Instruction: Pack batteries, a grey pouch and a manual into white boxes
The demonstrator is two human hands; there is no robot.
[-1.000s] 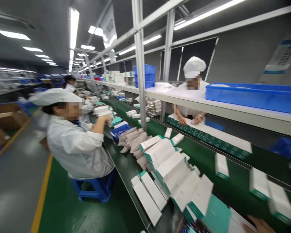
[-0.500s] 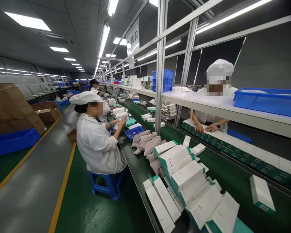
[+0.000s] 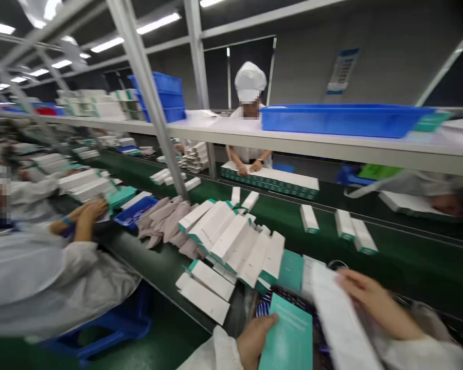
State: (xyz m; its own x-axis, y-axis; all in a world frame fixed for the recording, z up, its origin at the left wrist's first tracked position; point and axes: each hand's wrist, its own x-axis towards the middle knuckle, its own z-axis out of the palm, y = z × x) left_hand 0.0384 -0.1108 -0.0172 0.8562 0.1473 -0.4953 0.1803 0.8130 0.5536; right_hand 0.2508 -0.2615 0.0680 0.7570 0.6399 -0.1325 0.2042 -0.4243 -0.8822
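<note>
My left hand (image 3: pixel 254 341) comes in at the bottom, its thumb on top of a teal booklet (image 3: pixel 289 331) with pale print. To its right, my right hand (image 3: pixel 374 303) has its fingers on a long white carton (image 3: pixel 339 318), which is blurred and runs past the lower edge. Behind the booklet shows a dark tray (image 3: pixel 263 307) with striped purplish items, partly covered. A pile of white cartons with teal ends (image 3: pixel 235 241) lies just beyond my hands, and another teal booklet (image 3: pixel 292 270) rests beside it.
A green conveyor (image 3: pixel 270 210) carries several loose cartons (image 3: pixel 344 225). Greyish cloth pouches (image 3: pixel 165 218) lie left of the pile. A shelf (image 3: pixel 231 131) with a blue bin (image 3: pixel 343 121) crosses above. One co-worker (image 3: pixel 250 92) stands opposite; another (image 3: pixel 54 277) sits at left.
My view has swung right and down. Both my hands have come into sight with the booklet and white carton. The seated co-worker is now at the left edge.
</note>
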